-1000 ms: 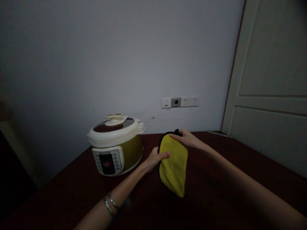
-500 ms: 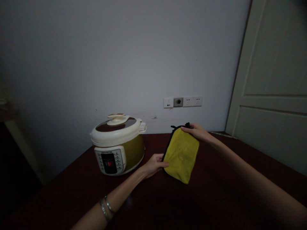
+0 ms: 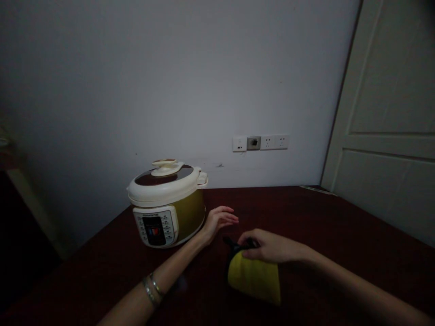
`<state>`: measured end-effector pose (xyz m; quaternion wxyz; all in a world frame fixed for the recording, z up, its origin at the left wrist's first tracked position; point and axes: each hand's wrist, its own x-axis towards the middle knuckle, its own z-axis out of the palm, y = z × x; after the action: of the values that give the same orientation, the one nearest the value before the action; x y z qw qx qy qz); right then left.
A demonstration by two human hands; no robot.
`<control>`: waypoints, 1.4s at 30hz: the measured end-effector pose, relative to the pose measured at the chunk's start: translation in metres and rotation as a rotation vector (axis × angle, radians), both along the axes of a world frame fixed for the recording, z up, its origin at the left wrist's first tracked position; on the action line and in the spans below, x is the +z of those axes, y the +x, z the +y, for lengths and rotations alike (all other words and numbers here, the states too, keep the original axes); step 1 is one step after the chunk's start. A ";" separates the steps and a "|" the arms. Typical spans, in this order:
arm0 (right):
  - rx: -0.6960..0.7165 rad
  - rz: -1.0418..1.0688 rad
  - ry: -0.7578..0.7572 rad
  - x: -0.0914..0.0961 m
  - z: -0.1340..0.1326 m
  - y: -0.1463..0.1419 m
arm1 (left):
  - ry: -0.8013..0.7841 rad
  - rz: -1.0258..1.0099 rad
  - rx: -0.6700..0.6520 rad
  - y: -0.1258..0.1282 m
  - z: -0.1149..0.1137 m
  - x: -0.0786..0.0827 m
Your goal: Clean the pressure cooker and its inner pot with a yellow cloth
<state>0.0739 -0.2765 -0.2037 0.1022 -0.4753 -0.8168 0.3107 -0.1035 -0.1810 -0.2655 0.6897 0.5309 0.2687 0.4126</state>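
Note:
My right hand (image 3: pixel 268 246) grips the black top edge of a yellow cloth pouch (image 3: pixel 254 277), low over the near part of the dark red table (image 3: pixel 272 203). Black trim runs along the pouch's top and left side. My left hand (image 3: pixel 220 220) holds nothing; its fingers stretch to the right, apart from the pouch. Close beside that hand, on its left, stands an electric pressure cooker (image 3: pixel 188 210) with a white lid, a gold body and a front control panel.
Wall sockets (image 3: pixel 267 142) sit on the pale wall behind the table. To the right is a panelled door (image 3: pixel 390 167). A thin pale strip (image 3: pixel 318 190) lies at the table's far right edge. Something dark stands at the far left.
My left hand has let go of the pouch and its fingers have straightened. My right hand has brought the pouch down and nearer to me.

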 end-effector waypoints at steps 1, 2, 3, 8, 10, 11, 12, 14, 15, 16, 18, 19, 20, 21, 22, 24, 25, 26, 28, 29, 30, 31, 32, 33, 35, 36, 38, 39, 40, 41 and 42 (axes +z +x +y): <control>-0.028 -0.021 0.014 -0.011 -0.001 0.003 | -0.051 0.065 -0.101 0.001 -0.003 -0.002; -0.066 -0.042 0.038 -0.019 -0.001 0.007 | -0.096 0.138 -0.191 0.002 -0.005 -0.004; -0.108 -0.066 0.062 -0.026 0.000 0.012 | -0.123 0.215 -0.256 0.004 -0.007 -0.007; -0.205 -0.195 0.110 -0.044 0.002 0.034 | 0.199 0.556 -0.249 0.016 -0.020 -0.018; -0.212 -0.187 0.160 -0.053 0.003 0.037 | 0.465 0.646 -0.148 0.021 -0.028 -0.018; -0.207 -0.170 0.192 -0.059 0.004 0.038 | 0.595 0.691 -0.078 0.023 -0.033 -0.016; -0.194 -0.149 0.228 -0.066 0.005 0.038 | 0.712 0.738 -0.001 0.025 -0.038 -0.015; -0.154 -0.130 0.309 -0.080 0.008 0.037 | 0.904 0.838 0.125 0.029 -0.050 -0.014; -0.139 -0.143 0.351 -0.086 0.009 0.036 | 0.981 0.884 0.151 0.031 -0.056 -0.016; -0.132 -0.167 0.393 -0.092 0.009 0.035 | 1.051 0.922 0.146 0.033 -0.062 -0.018; -0.124 -0.209 0.443 -0.099 0.009 0.034 | 1.174 0.980 0.069 0.035 -0.073 -0.025; -0.128 -0.212 0.451 -0.102 0.009 0.035 | 1.217 1.001 0.020 0.035 -0.077 -0.029; -0.141 -0.200 0.452 -0.104 0.008 0.036 | 1.242 1.015 -0.024 0.034 -0.081 -0.033; -0.163 -0.179 0.450 -0.105 0.007 0.038 | 1.246 1.019 -0.056 0.033 -0.084 -0.036; -0.192 -0.160 0.451 -0.107 0.006 0.040 | 1.229 1.011 -0.077 0.031 -0.086 -0.038; -0.263 -0.135 0.461 -0.109 0.006 0.045 | 1.176 0.968 -0.117 0.026 -0.089 -0.040; -0.285 -0.124 0.461 -0.111 0.006 0.048 | 1.152 0.944 -0.142 0.023 -0.091 -0.040; -0.292 -0.110 0.457 -0.112 0.006 0.049 | 1.136 0.924 -0.172 0.020 -0.092 -0.041; -0.265 -0.071 0.448 -0.113 0.008 0.049 | 1.113 0.915 -0.226 0.017 -0.094 -0.043; -0.243 -0.052 0.442 -0.113 0.010 0.048 | 1.096 0.924 -0.238 0.016 -0.096 -0.045; -0.220 -0.035 0.436 -0.113 0.012 0.045 | 1.072 0.940 -0.233 0.015 -0.098 -0.048; -0.200 -0.021 0.430 -0.112 0.013 0.042 | 1.044 0.959 -0.216 0.015 -0.100 -0.050; -0.182 -0.008 0.425 -0.112 0.015 0.038 | 1.014 0.980 -0.190 0.015 -0.103 -0.052; -0.167 0.004 0.419 -0.112 0.016 0.034 | 0.985 1.001 -0.162 0.014 -0.105 -0.054; -0.146 0.020 0.418 -0.111 0.017 0.027 | 0.935 1.027 -0.130 0.012 -0.111 -0.053; -0.138 0.024 0.417 -0.111 0.017 0.024 | 0.914 1.031 -0.128 0.010 -0.113 -0.052; -0.133 0.029 0.406 -0.111 0.018 0.020 | 0.865 1.043 -0.152 0.006 -0.115 -0.044; -0.146 0.032 0.403 -0.111 0.020 0.020 | 0.833 1.055 -0.161 0.005 -0.114 -0.040; -0.171 0.034 0.405 -0.111 0.023 0.022 | 0.802 1.067 -0.156 0.004 -0.111 -0.035; -0.204 0.033 0.416 -0.112 0.026 0.025 | 0.779 1.069 -0.130 0.004 -0.106 -0.030; -0.242 0.020 0.434 -0.112 0.031 0.029 | 0.764 1.062 -0.087 0.005 -0.099 -0.026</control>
<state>0.1029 -0.2450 -0.3154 0.2465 -0.5333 -0.8006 0.1182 -0.0987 -0.2797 -0.2918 0.2423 0.8804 0.3855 0.1325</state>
